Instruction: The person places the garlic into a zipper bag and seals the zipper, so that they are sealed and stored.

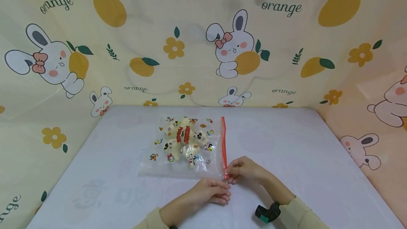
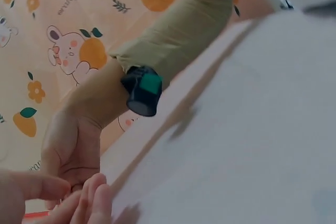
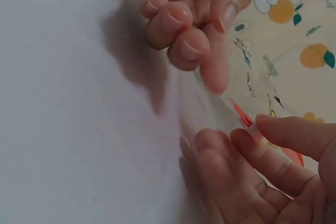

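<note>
A clear zip bag (image 1: pixel 208 158) printed with small cartoon figures and red lettering lies flat, its red zip strip (image 1: pixel 224 140) along the right side. Pale cream, lumpy contents (image 1: pixel 189 150) show through the plastic; their kind is unclear. At the strip's near end, my right hand (image 1: pixel 246 169) pinches the zip slider (image 3: pixel 251 127) between thumb and forefinger. My left hand (image 1: pixel 211 191) is just beside it, by the bag's near right corner. In the right wrist view the left fingers (image 3: pixel 190 51) hang loosely bent and hold nothing.
The bag lies on a white-covered table (image 1: pixel 270 133). A cloth backdrop (image 1: pixel 197 45) with rabbits, oranges and flowers rises behind and at both sides. A black wrist camera (image 1: pixel 267 213) with a green patch sits on the right wrist.
</note>
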`<state>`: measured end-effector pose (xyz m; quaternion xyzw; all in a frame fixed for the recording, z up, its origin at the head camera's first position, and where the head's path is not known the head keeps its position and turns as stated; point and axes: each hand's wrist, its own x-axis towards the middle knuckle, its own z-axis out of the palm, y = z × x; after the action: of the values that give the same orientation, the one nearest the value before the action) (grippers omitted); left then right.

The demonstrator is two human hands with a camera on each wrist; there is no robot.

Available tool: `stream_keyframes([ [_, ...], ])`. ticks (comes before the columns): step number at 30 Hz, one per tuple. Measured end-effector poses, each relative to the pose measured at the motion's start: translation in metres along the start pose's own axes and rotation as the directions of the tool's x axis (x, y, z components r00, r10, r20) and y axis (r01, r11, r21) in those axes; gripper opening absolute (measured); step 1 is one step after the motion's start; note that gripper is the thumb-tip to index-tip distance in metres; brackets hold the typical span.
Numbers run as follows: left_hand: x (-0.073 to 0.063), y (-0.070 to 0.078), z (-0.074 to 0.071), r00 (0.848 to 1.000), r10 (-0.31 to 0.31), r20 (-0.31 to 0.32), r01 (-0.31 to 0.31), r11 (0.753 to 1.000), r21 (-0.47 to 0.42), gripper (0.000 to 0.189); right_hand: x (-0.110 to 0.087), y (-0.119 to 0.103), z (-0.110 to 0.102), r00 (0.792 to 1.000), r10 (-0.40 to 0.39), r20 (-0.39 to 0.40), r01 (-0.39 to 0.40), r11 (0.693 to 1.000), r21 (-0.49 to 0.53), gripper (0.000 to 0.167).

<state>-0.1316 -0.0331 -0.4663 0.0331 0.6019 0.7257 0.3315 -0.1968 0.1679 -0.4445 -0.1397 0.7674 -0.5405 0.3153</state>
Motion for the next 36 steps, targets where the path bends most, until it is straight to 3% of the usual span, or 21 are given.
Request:
stream_keyframes([
  [5, 0.009, 0.001, 0.002, 0.997, -0.076, -0.017, 0.072, 0.983, -0.171, 0.032, 0.001, -0.005, -0.001, 0.999, -0.014, -0.038, 0.013, 0.999, -0.043, 0.028],
  [9, 0.017, 0.002, 0.007, 0.996, -0.078, -0.044, 0.061, 0.951, -0.303, 0.030, 0.000, -0.007, -0.001, 0.999, -0.028, -0.047, 0.025, 0.998, -0.061, 0.029],
  [13, 0.024, 0.002, 0.010, 0.996, -0.053, -0.077, 0.021, 0.929, -0.368, 0.032, -0.001, -0.009, 0.000, 0.998, -0.021, -0.056, 0.018, 0.998, -0.062, 0.030],
  [17, 0.026, 0.002, 0.011, 0.995, -0.044, -0.095, 0.007, 0.931, -0.365, 0.034, -0.001, -0.008, 0.001, 0.997, -0.015, -0.069, 0.010, 0.998, -0.061, 0.030],
  [24, 0.027, 0.002, 0.013, 0.993, -0.042, -0.109, 0.007, 0.955, -0.296, 0.034, -0.003, -0.005, 0.001, 0.998, -0.018, -0.061, 0.013, 0.997, -0.070, 0.030],
  [36, 0.028, 0.001, 0.013, 0.992, -0.043, -0.116, 0.007, 0.956, -0.295, 0.033, -0.002, 0.000, 0.004, 0.999, -0.022, -0.050, 0.020, 0.999, -0.039, 0.031],
])
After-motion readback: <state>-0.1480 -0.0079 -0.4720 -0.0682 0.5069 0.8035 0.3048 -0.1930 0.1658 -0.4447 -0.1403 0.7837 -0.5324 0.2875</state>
